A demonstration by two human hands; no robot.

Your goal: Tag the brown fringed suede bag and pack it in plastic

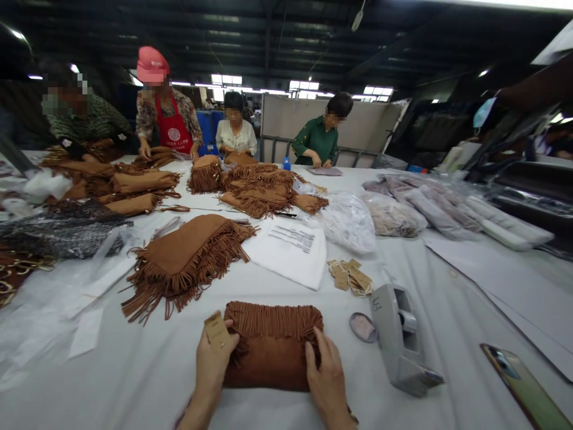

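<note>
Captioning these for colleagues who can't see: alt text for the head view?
A person's left hand and right hand touch both ends of a brown fringed pouch on a white-covered table, the left holding a tan tag. A grey tape dispenser and a phone lie to the right; beyond are more fringed bags and several people.

Single head-worn view, facing forward and down
From above the near side of the white-covered surface [152, 370], it looks lengthwise; the bare left hand [215, 352] and right hand [326, 364] show close at bottom, co-workers [316, 140] and dark beamed ceiling [250, 36] farther off.
</note>
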